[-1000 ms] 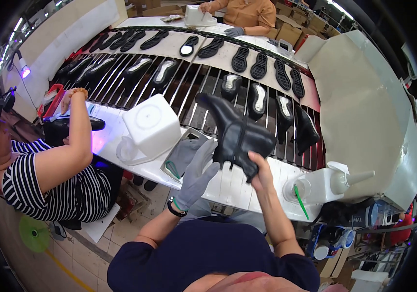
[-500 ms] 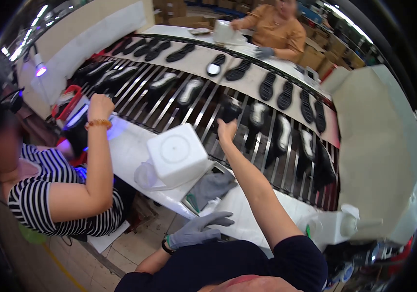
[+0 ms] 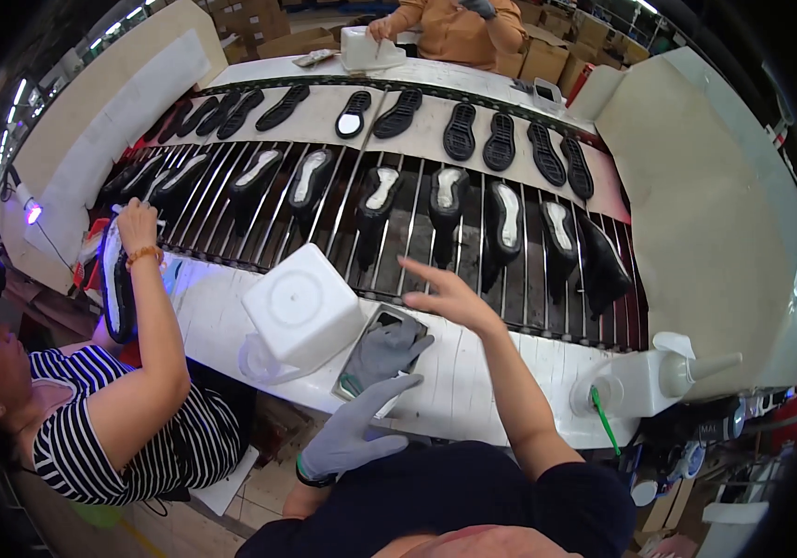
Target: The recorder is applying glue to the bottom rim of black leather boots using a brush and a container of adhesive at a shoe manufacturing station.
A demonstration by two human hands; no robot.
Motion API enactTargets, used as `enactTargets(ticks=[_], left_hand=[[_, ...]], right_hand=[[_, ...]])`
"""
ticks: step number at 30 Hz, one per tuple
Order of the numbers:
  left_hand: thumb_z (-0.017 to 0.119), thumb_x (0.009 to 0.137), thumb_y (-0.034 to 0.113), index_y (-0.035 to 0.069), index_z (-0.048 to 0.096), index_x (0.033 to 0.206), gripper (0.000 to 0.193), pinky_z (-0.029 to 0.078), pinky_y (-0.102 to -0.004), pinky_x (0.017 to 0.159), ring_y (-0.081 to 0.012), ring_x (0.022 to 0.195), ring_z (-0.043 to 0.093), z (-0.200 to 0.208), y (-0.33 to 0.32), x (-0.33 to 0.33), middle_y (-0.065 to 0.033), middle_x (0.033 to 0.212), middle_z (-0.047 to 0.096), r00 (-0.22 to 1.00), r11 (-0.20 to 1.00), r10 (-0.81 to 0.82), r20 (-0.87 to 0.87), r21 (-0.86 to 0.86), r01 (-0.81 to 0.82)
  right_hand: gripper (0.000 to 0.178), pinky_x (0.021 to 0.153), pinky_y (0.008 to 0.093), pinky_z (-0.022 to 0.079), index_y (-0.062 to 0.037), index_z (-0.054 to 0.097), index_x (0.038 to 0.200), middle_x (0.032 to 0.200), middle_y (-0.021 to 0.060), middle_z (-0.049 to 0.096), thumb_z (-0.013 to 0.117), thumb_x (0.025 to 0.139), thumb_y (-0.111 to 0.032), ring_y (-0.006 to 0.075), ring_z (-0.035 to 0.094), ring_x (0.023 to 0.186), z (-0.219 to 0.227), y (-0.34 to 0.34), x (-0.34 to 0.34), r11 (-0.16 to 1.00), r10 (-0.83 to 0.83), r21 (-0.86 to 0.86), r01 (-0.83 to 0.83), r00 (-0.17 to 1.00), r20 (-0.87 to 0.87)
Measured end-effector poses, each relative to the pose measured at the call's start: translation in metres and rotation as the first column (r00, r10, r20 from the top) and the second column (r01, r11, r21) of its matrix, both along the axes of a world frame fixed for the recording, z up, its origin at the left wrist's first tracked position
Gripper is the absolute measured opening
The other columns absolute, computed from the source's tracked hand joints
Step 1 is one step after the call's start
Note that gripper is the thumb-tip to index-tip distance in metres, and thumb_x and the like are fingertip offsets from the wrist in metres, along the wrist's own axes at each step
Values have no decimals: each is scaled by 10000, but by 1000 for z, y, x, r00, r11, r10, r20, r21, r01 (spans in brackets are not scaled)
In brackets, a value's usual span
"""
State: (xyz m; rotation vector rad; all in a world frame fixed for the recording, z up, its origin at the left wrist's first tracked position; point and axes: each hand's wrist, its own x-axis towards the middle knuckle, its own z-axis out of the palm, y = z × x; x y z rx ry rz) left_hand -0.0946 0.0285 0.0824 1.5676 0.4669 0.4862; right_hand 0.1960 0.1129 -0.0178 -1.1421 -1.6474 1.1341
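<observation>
Because the bare right hand point(image 3: 459, 302) reaches over the near edge of the rod conveyor point(image 3: 338, 219), its first risk, in my judgement, is an accidental touch. Its thumb and forefinger are spread apart and grip nothing. The nearest black boot point(image 3: 381, 189) lies on the rods with its white-patched bottom upward, just beyond the fingertips; if a knuckle brushes its shaft, it could turn or lean toward the neighbouring boot point(image 3: 448, 191). Whether the bottoms are wet, I cannot tell; if they are, a careless finger would smear them. I also cannot tell if the conveyor is running; if it is, a fingertip dipping between the rods could be pinched.

The left hand point(image 3: 352, 445), in a grey glove, is open too and holds nothing. It is close by the tray point(image 3: 406, 314) of loose grey gloves point(image 3: 389, 349), and whether it touches the tray is not clear. A quick pull of this hand could drag a glove out.

On the right side, a green-handled brush point(image 3: 605, 418) leans from a clear cup point(image 3: 594, 395), its handle passing over the edge of the white worktable point(image 3: 463, 372). Should the right elbow swing outward, it may hook this handle and overturn the cup.
</observation>
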Motion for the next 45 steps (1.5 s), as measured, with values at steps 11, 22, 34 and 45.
enactTargets(ticks=[11, 22, 34, 45], left_hand=[[610, 985, 294, 1, 488, 1420, 539, 422, -338, 1061, -202, 1243, 567, -117, -38, 124, -138, 1349, 603, 988, 997, -68, -136, -52, 62], [654, 942, 290, 119, 611, 1304, 402, 509, -377, 831, -261, 923, 643, -101, -126, 198, -114, 1016, 668, 972, 856, 56, -227, 513, 70], [480, 962, 537, 96, 667, 1225, 547, 494, -470, 835, -425, 936, 657, -145, -197, 290, -221, 1042, 703, 409, 353, -715, -568, 212, 911], [456, 972, 544, 92, 648, 1244, 561, 502, -459, 855, -417, 947, 661, -121, -191, 256, -228, 1063, 700, 526, 489, -669, -525, 221, 844]], right_hand=[[539, 1185, 482, 260, -35, 543, 1380, 1483, 203, 471, 701, 881, -161, 364, 375, 1427, -87, -240, 10, 797, -591, 225, 561, 646, 483], [623, 1220, 525, 148, -53, 347, 1521, 1601, 197, 270, 542, 956, -228, 366, 203, 1503, -120, -254, 4, 797, -601, 401, 452, 532, 596], [600, 1207, 481, 205, -122, 361, 1523, 1585, 124, 334, 529, 998, -360, 304, 273, 1477, -114, -259, 8, 823, -552, 351, 446, 481, 681], [526, 1191, 489, 238, -99, 470, 1454, 1529, 154, 420, 593, 973, -271, 344, 339, 1445, -108, -259, 4, 786, -608, 366, 497, 520, 600]])
